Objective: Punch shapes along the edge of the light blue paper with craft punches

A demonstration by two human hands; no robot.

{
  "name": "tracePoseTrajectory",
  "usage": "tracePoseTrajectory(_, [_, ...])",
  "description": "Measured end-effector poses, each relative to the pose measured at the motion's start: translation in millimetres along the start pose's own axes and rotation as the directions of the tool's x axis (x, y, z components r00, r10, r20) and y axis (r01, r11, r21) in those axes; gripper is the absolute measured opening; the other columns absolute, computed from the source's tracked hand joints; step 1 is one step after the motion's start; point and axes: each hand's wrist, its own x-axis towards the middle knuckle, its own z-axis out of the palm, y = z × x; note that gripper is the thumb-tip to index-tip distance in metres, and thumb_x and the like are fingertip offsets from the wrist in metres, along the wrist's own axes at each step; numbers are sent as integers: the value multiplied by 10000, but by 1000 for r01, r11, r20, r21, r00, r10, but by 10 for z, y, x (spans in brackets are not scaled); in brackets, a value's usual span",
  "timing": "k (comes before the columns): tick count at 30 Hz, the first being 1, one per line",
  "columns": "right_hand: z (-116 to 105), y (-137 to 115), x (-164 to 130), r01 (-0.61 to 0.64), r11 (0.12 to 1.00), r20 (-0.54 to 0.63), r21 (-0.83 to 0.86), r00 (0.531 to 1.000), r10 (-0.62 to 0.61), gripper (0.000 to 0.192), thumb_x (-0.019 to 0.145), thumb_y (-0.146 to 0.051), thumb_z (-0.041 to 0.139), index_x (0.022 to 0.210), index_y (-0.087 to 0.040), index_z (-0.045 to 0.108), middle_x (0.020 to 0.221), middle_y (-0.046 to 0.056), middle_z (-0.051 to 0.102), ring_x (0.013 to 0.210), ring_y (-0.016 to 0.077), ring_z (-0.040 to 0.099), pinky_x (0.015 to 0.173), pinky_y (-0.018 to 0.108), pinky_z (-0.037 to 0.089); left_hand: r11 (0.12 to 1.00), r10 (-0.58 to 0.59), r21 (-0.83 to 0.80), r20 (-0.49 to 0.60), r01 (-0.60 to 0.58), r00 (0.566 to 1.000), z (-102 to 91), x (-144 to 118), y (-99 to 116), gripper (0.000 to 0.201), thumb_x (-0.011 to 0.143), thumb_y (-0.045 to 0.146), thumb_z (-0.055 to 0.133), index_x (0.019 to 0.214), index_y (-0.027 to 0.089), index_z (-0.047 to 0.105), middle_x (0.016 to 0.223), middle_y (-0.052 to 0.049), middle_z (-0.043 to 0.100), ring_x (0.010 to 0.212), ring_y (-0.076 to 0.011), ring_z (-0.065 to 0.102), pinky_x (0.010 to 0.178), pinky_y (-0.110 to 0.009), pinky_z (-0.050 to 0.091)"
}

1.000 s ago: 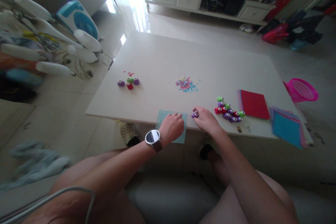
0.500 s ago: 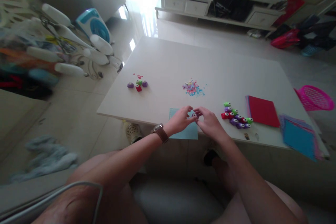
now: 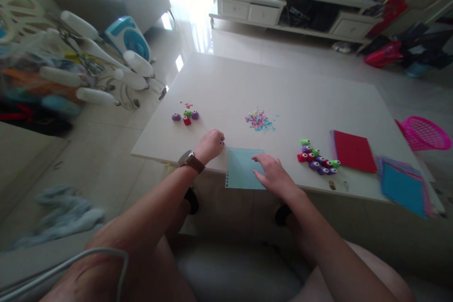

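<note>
Blue sheet [image 3: 244, 170] overhangs the table edge [image 3: 155, 158] under right hand [image 3: 272, 174].

**Left fist curled, right palm flat**

Both bare forearms reach forward from the lap, well apart at the hands. The left hand [image 3: 210, 144] is curled into a loose fist, knuckles up, fingertips tucked under; a watch on a brown strap sits on its wrist. The right hand [image 3: 272, 172] lies palm down, fingers spread and extended forward to the left, wrist straight and low.
</note>
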Motion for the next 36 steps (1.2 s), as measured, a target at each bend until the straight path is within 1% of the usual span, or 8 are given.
tracePoseTrajectory(5, [7,-87,-35,27,997,79,-79,997,-21,320,972,-139,622,1287,-192,625,1306,129,702,1257,283,621,1044,458,412,991,66,118,-38,-61,997,-7,-67,30,353,910,72,532,1166,145,764,1217,-145,707,1176,-274,635,1014,-365,517])
tracePoseTrajectory(11, [-29,-133,-49,27,995,109,-98,994,-17,294,987,-142,612,1277,-188,635,1298,124,701,1251,285,619,1041,455,394,992,23,127,26,-26,999,31,-141,178,326,941,92,486,1079,169,771,1205,-122,661,929,-217,673,852,-349,522])
tracePoseTrajectory(15, [-44,-151,-63,23,995,130,-101,991,-10,281,989,-145,622,1266,-190,644,1290,116,702,1240,281,618,1033,444,382,990,21,139,26,-24,999,33,-87,44,325,943,86,475,1065,152,769,1198,-129,656,965,-223,666,892,-350,522])
tracePoseTrajectory(21, [-45,-139,-75,29,994,133,-102,991,-15,261,989,-145,627,1244,-195,655,1268,105,703,1223,264,621,1028,432,371,980,-102,159,-95,116,990,-88,19,-199,390,930,60,452,1157,148,757,1269,-148,623,928,-237,673,900,-387,540])
tracePoseTrajectory(26, [-42,-126,-79,37,993,136,-113,990,-21,226,989,-154,632,1210,-193,663,1248,104,704,1212,265,618,1022,429,368,989,-57,131,-79,67,995,-70,30,-177,352,866,45,508,1079,191,747,1213,-111,658,956,-242,678,908,-381,542])
tracePoseTrajectory(29, [-50,-125,-81,41,992,149,-116,989,-23,213,991,-153,631,1198,-192,664,1243,103,701,1212,265,617,1019,428,368,988,-83,129,-42,88,996,-30,39,-167,296,856,74,540,1040,192,740,1141,-107,690,1026,-260,673,935,-374,540])
tracePoseTrajectory(33, [-79,-142,-91,38,991,161,-130,987,-17,195,994,-157,632,1183,-191,668,1234,103,700,1203,259,621,1016,422,373,976,-157,138,-85,168,984,-48,52,-210,357,876,132,564,1198,170,714,1243,-141,666,1083,-279,674,967,-380,544])
tracePoseTrajectory(36, [-114,-175,-101,32,987,179,-158,984,-3,176,1003,-174,631,1174,-187,672,1220,102,703,1197,259,624,1012,422,382,976,-139,151,-114,155,984,-75,48,-205,388,889,184,592,1262,144,691,1259,-167,649,1164,-310,659,1022,-397,536])
